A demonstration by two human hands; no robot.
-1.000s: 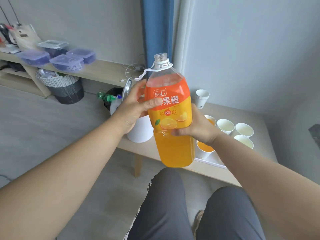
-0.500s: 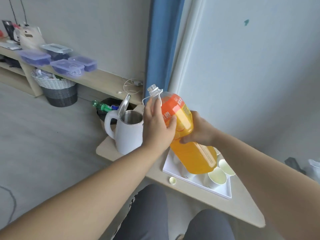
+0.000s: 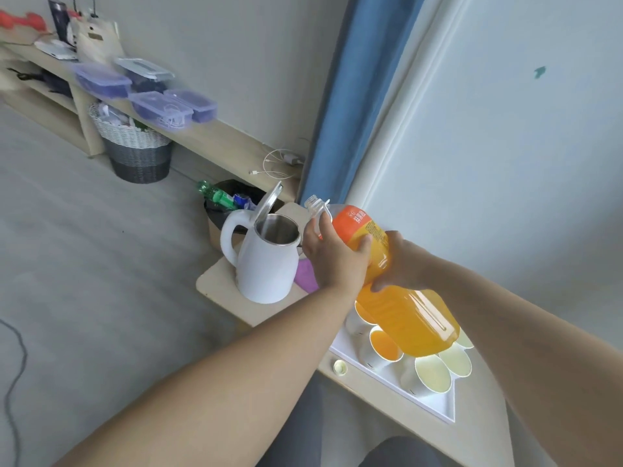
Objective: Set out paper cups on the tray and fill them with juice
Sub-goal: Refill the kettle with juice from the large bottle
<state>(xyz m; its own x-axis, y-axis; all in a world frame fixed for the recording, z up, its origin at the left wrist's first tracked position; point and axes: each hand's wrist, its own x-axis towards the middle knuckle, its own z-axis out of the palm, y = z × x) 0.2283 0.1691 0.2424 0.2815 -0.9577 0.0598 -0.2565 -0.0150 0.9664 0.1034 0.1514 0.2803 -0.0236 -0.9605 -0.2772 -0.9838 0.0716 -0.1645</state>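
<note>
The tray (image 3: 435, 411) lies on the surface (image 3: 222, 284), and the paper cups (image 3: 432, 377) stand in it. The bottle (image 3: 404, 315) is tilted above the cups, its neck toward the kettle (image 3: 266, 264), which stands on the surface left of the tray. The cap (image 3: 340, 366) lies just before the tray; the bin (image 3: 219, 210) is behind the kettle.

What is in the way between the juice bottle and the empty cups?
Nothing I can see. The left hand and right hand hold the juice bottle over the tray, open air down to the empty cups. Its cap lies beside the tray.
</note>
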